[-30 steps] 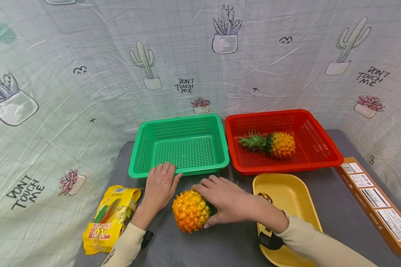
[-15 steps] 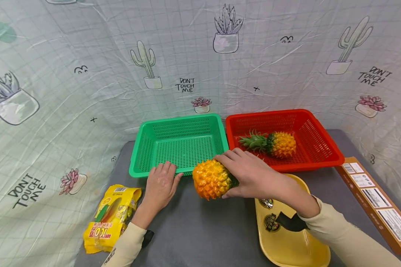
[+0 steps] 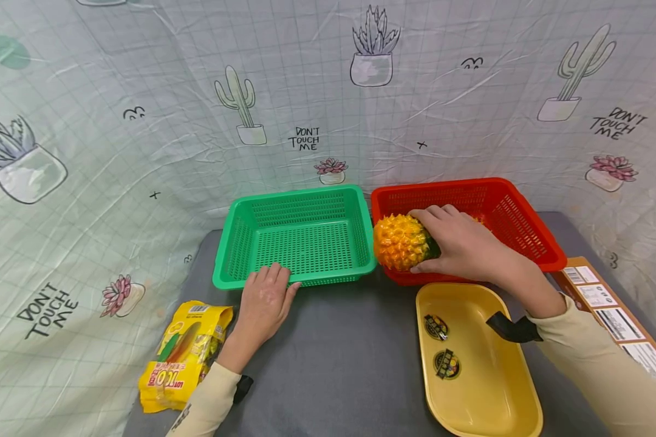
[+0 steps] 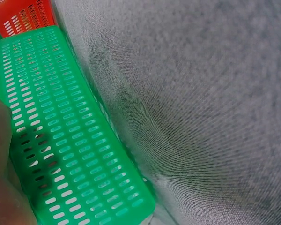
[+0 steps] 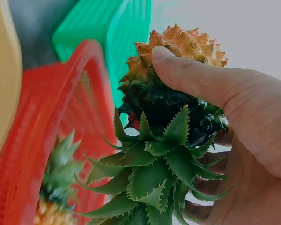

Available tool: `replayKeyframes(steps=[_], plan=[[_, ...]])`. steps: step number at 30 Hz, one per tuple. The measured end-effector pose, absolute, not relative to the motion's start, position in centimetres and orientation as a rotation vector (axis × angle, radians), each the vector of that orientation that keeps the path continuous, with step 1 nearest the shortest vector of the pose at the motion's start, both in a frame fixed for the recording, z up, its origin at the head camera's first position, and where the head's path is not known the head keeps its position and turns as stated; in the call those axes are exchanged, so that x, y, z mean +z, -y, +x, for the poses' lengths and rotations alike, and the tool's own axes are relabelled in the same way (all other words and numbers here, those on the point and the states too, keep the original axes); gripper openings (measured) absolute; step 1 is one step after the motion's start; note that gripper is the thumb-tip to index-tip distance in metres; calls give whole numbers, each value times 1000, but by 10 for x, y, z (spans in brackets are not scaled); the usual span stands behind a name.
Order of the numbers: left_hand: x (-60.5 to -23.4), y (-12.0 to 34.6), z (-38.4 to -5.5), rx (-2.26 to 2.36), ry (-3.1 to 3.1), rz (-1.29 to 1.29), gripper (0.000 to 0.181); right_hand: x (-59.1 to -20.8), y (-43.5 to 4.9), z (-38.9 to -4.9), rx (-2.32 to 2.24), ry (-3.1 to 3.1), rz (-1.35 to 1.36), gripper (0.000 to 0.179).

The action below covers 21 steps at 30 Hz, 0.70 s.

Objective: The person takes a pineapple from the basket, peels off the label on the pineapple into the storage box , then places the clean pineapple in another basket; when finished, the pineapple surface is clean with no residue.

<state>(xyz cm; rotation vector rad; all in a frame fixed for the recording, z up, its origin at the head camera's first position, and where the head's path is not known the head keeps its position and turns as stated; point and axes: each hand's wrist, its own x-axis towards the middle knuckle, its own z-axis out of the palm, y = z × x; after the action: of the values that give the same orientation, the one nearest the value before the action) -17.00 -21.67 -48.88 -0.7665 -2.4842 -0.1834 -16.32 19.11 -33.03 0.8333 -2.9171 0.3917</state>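
Observation:
My right hand (image 3: 461, 246) holds a pineapple (image 3: 400, 243) above the near left part of the red basket (image 3: 552, 264). In the right wrist view, the thumb lies across the pineapple's (image 5: 154, 103) dark green band, with its leafy crown toward the camera. A second pineapple (image 5: 54, 213) lies inside the red basket; in the head view the hand mostly hides it. My left hand (image 3: 265, 300) grips the near rim of the green basket (image 3: 333, 276). Through the slotted wall in the left wrist view, dark finger shapes show behind the green basket (image 4: 79, 126).
A yellow tray (image 3: 483, 388) with two dark stickers stands in front of the red basket. At the left lies a yellow bag (image 3: 177, 358). A long cardboard box (image 3: 615, 318) runs along the right side. A printed cloth (image 3: 306, 79) hangs behind the baskets.
My right hand has carried the pineapple up and right from the grey table to over the red basket. The yellow tray's near end has swung slightly right. My left hand stays put.

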Motion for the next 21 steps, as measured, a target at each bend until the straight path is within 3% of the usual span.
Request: replayKeyframes(steps=[9, 21], plan=[[-490, 217, -171, -182, 2475, -767, 36, -348, -215, -183, 341, 2995, 728, 97], [-490, 217, -171, -192, 2438, -775, 36, -371, -212, -199, 249, 3088, 684, 99]])
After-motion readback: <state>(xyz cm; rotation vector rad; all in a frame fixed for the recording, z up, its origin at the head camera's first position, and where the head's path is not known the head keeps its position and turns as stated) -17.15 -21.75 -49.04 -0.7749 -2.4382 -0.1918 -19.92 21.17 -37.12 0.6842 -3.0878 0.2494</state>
